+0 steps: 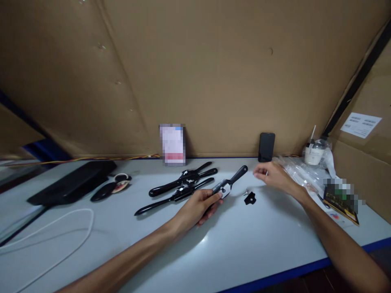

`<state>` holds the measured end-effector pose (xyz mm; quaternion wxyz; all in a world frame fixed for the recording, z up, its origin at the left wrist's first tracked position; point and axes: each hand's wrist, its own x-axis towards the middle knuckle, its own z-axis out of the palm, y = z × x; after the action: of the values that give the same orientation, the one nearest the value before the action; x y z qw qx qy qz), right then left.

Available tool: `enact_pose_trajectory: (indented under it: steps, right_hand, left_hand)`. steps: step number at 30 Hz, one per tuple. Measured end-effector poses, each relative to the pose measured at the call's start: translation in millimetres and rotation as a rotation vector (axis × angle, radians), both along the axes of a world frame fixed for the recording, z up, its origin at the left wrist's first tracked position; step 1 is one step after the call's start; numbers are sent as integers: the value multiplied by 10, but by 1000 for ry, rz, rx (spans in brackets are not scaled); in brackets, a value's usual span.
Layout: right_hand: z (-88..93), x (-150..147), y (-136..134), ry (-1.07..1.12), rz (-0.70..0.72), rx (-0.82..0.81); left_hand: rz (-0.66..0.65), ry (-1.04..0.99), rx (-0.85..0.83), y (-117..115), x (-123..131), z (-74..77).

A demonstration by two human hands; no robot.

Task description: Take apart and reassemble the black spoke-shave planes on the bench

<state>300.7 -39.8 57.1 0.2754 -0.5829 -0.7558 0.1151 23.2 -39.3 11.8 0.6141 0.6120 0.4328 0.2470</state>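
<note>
Head view: the left hand (208,204) grips a black-handled tool (226,188) pointing toward two o'clock; firm, steady support should serve best. The right hand (271,175) curls its fingers narrowly, contents indeterminable, with a black plate (249,199) near seven o'clock from it.

Left arm (143,250) from lower left, its hand (205,202) gripping near centre; right hand (271,174), fingers (259,170) bent, right of centre.

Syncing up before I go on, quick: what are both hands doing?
Left hand: closed, holding a black-handled tool.
Right hand: fingers loosely curled; cannot tell if it holds anything small.
</note>
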Motion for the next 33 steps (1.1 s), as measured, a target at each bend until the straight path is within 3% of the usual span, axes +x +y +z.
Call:
enact_pose_trajectory:
  steps: [2, 4, 10, 13, 17, 19, 24, 29, 33]
  right_hand:
    - [-10, 54, -20, -88, 154, -219]
    - [-19, 42, -59, -118, 231, -335]
    - [-88, -130, -123, -240, 137, -356]
    - [-97, -124, -127, -228, 177, -424]
    - [-15, -95, -139, -48, 326, -526]
    - [30, -141, -148, 123, 343, -498]
    - [-9, -377, -175, 473, 259, -334]
    - [-95, -520, -212, 592, 197, -342]
    - [-83, -607, -255, 820, 167, -421]
  left_hand:
    - [0, -16, -4, -8, -9, 6]
    - [-7, -27, -6, -12, -14, 6]
    - [-19, 7, -4, -1, 0, -6]
    - [-30, 36, -8, 6, 3, 0]
    - [-53, 84, -5, 4, -1, 9]
    - [-73, 113, -3, 6, -1, -7]
    - [-141, 130, -7, 32, 3, -104]
    - [-130, 123, 7, 27, 3, -97]
    - [-62, 110, 20, -18, 13, -33]
